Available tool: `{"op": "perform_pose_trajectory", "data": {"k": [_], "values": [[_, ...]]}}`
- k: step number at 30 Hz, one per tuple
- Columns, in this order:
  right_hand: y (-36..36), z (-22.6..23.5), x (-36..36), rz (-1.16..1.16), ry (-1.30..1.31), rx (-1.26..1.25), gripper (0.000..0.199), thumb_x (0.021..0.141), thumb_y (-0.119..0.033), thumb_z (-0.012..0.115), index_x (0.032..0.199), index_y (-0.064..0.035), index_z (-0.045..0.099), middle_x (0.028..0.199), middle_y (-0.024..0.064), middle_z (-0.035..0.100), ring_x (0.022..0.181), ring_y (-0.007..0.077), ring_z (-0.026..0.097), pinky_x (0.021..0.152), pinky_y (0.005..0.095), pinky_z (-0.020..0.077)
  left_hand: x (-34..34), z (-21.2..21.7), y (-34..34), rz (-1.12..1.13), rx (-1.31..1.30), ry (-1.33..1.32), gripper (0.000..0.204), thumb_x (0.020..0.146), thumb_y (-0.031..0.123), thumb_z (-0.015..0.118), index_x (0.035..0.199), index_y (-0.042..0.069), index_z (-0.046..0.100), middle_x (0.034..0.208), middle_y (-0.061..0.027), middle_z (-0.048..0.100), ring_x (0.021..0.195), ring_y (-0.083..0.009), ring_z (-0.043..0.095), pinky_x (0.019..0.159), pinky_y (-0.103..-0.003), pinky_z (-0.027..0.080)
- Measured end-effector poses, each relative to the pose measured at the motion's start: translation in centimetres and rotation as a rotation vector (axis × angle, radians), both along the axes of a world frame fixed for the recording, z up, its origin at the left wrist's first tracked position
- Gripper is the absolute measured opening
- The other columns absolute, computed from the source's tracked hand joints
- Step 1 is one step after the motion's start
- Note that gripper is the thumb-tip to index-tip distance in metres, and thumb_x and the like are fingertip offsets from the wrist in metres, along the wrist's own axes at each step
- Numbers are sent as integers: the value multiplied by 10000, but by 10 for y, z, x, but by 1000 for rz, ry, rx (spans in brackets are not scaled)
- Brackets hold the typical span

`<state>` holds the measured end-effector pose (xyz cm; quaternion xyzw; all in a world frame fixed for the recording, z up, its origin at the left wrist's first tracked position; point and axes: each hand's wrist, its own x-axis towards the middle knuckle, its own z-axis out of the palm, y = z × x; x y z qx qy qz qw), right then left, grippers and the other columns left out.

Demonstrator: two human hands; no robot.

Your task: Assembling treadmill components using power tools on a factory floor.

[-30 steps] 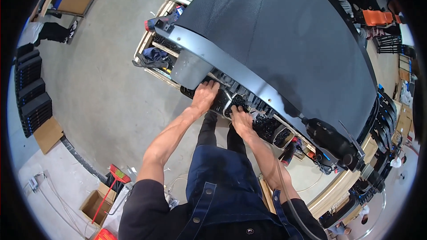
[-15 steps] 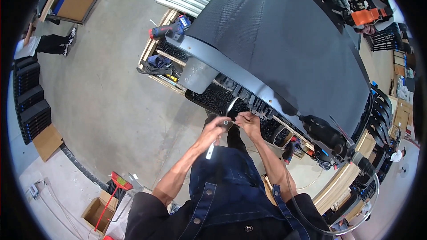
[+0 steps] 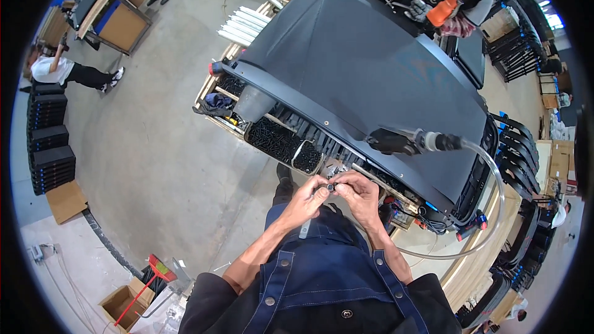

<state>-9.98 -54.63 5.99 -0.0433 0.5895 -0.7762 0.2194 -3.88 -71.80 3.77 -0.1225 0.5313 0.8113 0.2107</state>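
Both hands are together in front of my apron, just short of the bench. My left hand (image 3: 305,201) is closed around a silver wrench (image 3: 304,229), whose handle sticks out below the palm. The dark round head of the wrench lies between the fingertips of both hands. My right hand (image 3: 360,196) pinches at that head; any small part in its fingers is too small to make out. Just beyond the hands is a bin of black screws (image 3: 305,156), beside a longer tray of black screws (image 3: 272,139).
A large dark grey panel (image 3: 371,68) covers the bench. A black power driver (image 3: 396,140) rests on it, its clear hose (image 3: 502,195) looping right. Across the panel, a co-worker's gloved hand (image 3: 421,9) is by an orange tool (image 3: 444,9). White tubes (image 3: 241,28) lie far left.
My right hand has come from the screw bin back to the wrench head, and both hands now meet there. My view has shifted, and the driver appears turned on the panel.
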Motion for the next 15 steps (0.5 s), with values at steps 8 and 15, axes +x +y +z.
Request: {"op": "perform_pose_trajectory", "data": {"k": [8, 15], "values": [[46, 40, -2, 18, 757, 309, 203, 808, 49, 752, 1001, 3, 710, 1018, 142, 724, 875, 253, 730, 737, 308, 584, 6, 30, 51, 124, 15, 226, 345, 1051, 318, 543, 1156, -11, 542, 874, -45, 548, 741, -116, 625, 576, -260, 562], [59, 46, 1, -94, 978, 364, 230, 785, 91, 758, 987, 18, 677, 983, 167, 721, 897, 280, 731, 748, 306, 577, 15, 50, 101, 457, -272, 354, 237, 1027, 143, 584, 1206, -11, 608, 905, -52, 582, 702, -117, 598, 632, -265, 497]]}}
